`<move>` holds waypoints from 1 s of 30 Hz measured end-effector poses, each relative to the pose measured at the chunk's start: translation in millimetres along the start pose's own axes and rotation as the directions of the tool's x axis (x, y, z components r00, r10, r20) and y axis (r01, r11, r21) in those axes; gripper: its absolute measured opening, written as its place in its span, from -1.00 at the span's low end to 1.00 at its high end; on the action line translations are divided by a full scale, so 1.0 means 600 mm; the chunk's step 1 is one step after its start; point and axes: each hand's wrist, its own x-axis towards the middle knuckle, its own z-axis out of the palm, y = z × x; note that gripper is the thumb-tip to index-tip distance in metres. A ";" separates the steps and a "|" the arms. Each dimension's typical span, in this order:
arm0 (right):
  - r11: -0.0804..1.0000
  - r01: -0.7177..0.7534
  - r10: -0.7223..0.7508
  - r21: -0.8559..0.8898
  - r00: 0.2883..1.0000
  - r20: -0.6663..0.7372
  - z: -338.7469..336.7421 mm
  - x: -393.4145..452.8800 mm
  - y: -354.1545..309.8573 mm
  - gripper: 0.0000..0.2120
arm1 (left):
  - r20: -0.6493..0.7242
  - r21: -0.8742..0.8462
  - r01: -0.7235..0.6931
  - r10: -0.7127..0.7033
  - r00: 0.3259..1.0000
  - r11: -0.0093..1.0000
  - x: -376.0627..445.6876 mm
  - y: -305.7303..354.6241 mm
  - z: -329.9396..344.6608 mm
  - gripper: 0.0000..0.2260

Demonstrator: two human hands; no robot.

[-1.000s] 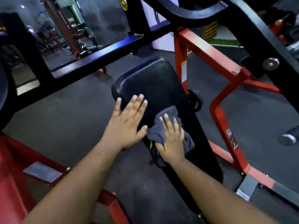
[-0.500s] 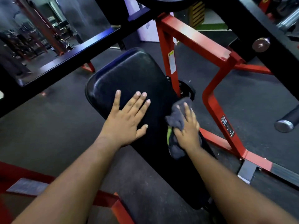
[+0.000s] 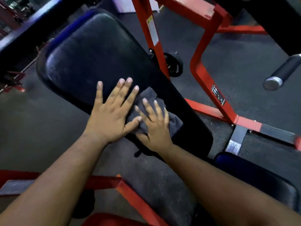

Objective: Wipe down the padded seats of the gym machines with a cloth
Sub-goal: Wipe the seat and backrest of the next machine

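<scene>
Hands first: the right hand (image 3: pixel 154 126) lies flat on a grey cloth (image 3: pixel 147 97), fingers straight and spread, pressing the cloth against the black padded seat (image 3: pixel 91 51). The left hand (image 3: pixel 110 116) rests palm down on the same pad just beside it, fingers extended and splayed, grasping nothing; its thumb touches the near edge of the cloth and overlaps the right hand's first fingers. The cloth is bunched, sitting on the narrower lower half of the pad, towards its right edge. The wider upper part of the seat shows a sheen and a blue-lit rim. A red steel frame (image 3: pixel 202 74) stands to the right of the pad, carrying a white label on its upright and a black label on its angled leg. A black roller with a metal end cap (image 3: pixel 280 74) projects in from the far right. A second dark pad (image 3: pixel 260 180) sits at lower right beneath the right forearm. Dark rubber floor (image 3: pixel 40 121) surrounds the machine.
</scene>
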 end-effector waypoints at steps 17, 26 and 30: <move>0.834 -0.547 0.543 0.078 0.837 0.062 0.016 -0.170 0.208 -0.16 | 0.163 0.068 -0.133 0.121 0.979 0.989 -0.002 0.099 0.061 -0.27; 0.900 -0.409 0.417 0.149 0.909 -0.024 -0.029 0.083 0.086 -0.19 | 0.173 0.116 -0.058 0.037 0.984 0.992 0.023 0.111 0.055 -0.21; 0.884 -0.451 0.461 0.122 0.884 -0.075 -0.012 0.004 0.189 -0.18 | 0.208 0.138 -0.106 0.076 0.975 0.985 0.030 0.109 0.068 -0.24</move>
